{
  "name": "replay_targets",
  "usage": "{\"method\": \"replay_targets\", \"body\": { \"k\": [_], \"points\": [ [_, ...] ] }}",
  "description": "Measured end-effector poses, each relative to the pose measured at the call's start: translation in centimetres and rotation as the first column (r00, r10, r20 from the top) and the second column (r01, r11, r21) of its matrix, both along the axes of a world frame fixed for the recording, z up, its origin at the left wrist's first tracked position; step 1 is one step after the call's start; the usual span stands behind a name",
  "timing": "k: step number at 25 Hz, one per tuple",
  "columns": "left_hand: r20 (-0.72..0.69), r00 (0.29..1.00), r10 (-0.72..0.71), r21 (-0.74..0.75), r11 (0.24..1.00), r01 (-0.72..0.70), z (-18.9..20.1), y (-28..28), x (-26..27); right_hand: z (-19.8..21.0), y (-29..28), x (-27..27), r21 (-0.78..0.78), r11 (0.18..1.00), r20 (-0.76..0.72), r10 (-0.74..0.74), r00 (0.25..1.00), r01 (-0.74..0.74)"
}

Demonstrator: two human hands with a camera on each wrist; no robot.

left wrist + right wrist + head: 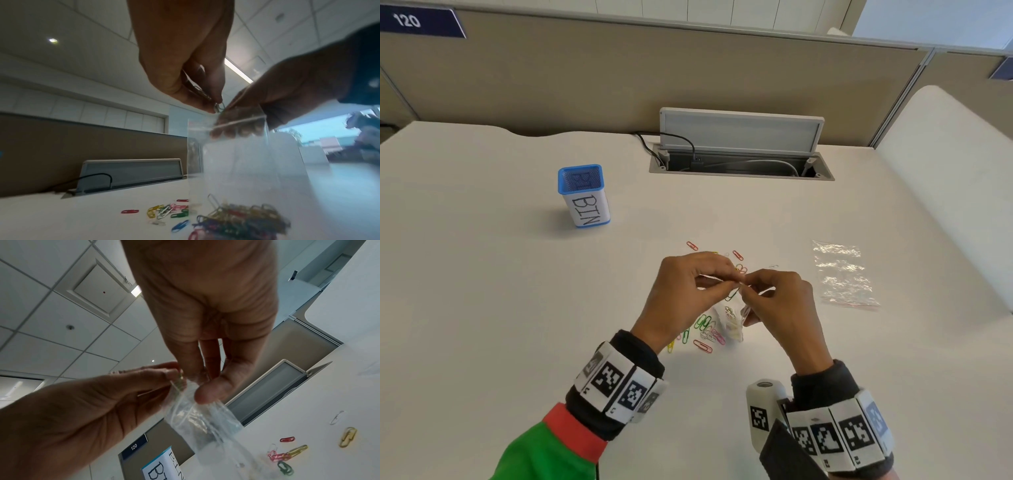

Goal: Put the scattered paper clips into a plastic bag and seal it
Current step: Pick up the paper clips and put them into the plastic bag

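A small clear plastic bag hangs over the white table, with several coloured paper clips lying in its bottom. My right hand pinches the bag's top edge between thumb and fingers. My left hand pinches a few clips just above the bag's mouth. Loose paper clips lie scattered on the table under and beyond both hands, also seen as loose clips and loose clips in the wrist views.
A second clear bag lies flat on the table to the right. A blue mesh holder labelled BIN stands at the back left. An open cable hatch with cords sits at the back. A beige partition runs behind the table.
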State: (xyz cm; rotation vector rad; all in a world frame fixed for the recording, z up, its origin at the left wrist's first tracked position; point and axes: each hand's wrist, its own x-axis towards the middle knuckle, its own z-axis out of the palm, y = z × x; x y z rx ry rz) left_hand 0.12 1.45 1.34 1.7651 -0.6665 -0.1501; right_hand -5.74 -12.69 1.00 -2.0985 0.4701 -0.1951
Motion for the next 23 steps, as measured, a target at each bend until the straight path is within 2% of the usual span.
{"method": "replay_targets", "body": {
  "k": [3, 9, 12, 14, 15, 16, 17, 19, 21, 23],
  "points": [
    [0.066, 0.997, -0.033, 0.122, 0.992, 0.025, -0.8, -0.3, 0.1, 0.0, -0.4, 0.1, -0.011, 1.000, 0.002, -0.012, 1.000, 0.012],
    [0.071, 0.993, -0.093, 0.189, 0.979, 0.078, -0.4, -0.2, -0.3, 0.0, -0.7, 0.1, -0.014, 0.999, 0.013, -0.029, 0.999, 0.029],
    [0.037, 0.999, 0.025, 0.115, 0.993, -0.029, -0.3, 0.4, 0.3, 0.1, -0.8, 0.1, 0.003, 0.999, 0.018, -0.043, 0.999, 0.043],
    [-0.013, 0.991, 0.131, 0.184, 0.975, -0.126, -0.7, 1.1, 1.1, 0.3, -1.0, 0.0, 0.016, 0.998, 0.023, -0.056, 0.998, 0.056],
    [-0.035, 0.991, 0.130, 0.321, 0.941, -0.112, -1.1, 1.6, 1.5, 0.4, -1.1, 0.0, 0.018, 0.998, 0.029, -0.065, 0.997, 0.065],
    [-0.075, 0.992, 0.098, 0.494, 0.868, -0.048, -1.5, 2.0, 1.7, 0.4, -1.3, -0.1, 0.016, 0.997, 0.034, -0.073, 0.997, 0.072],
    [-0.137, 0.989, 0.063, 0.654, 0.756, 0.042, -2.1, 2.4, 1.9, 0.5, -1.5, -0.1, 0.012, 0.997, 0.035, -0.077, 0.996, 0.077],
    [-0.244, 0.969, 0.045, 0.818, 0.546, 0.181, -3.1, 2.9, 1.6, 0.5, -1.6, -0.1, 0.014, 0.997, 0.029, -0.078, 0.997, 0.078],
    [-0.245, 0.969, 0.036, 0.866, 0.458, 0.202, -4.2, 2.9, 1.1, 0.4, -1.6, -0.2, 0.007, 0.997, 0.017, -0.072, 0.997, 0.071],
    [-0.198, 0.980, 0.037, 0.877, 0.453, 0.160, -4.9, 2.7, 1.1, 0.3, -1.7, -0.2, -0.002, 0.998, 0.010, -0.067, 0.998, 0.067]
  ]
}}
